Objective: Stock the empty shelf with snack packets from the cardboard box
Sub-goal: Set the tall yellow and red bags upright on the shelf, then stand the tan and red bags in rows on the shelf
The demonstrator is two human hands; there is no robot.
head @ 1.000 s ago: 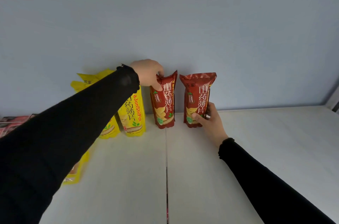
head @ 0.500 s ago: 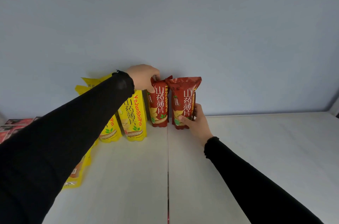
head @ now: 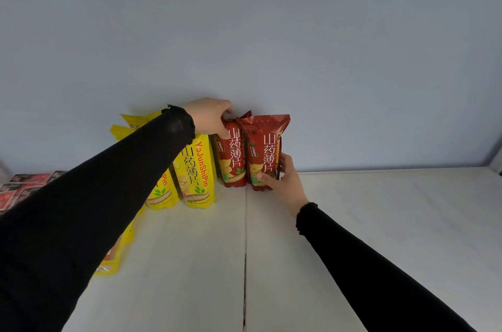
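**A:** Since a second ago, what has shifted?

**B:** Both red packets have closed up. They stood apart then; now the one under my left hand (head: 213,117) and the one in my right hand (head: 282,182) touch along their sides, upright against the back wall (head: 271,46).

**A:** Count them for me.

**B:** Two red packets. The left red packet (head: 231,157) has its top crimp pinched between my left thumb and fingers. The right red packet (head: 264,153) has its lower part gripped by my right hand, thumb across the front, fingers curled round the far side. Yellow packets: two stand upright just left of my left hand, the front yellow packet (head: 197,174) touching the left red one, and more yellow shows behind and below my left sleeve (head: 81,209); I cannot count those exactly.

**A:** Room to move?

**B:** To the right of my right hand the white shelf (head: 380,223) runs open to its far end. Toward me from both hands it is open too, with a seam (head: 245,250) running down the middle, directly below where the red packets meet. Far left of my left arm lie some red-and-black packets (head: 24,187) at the frame's edge.
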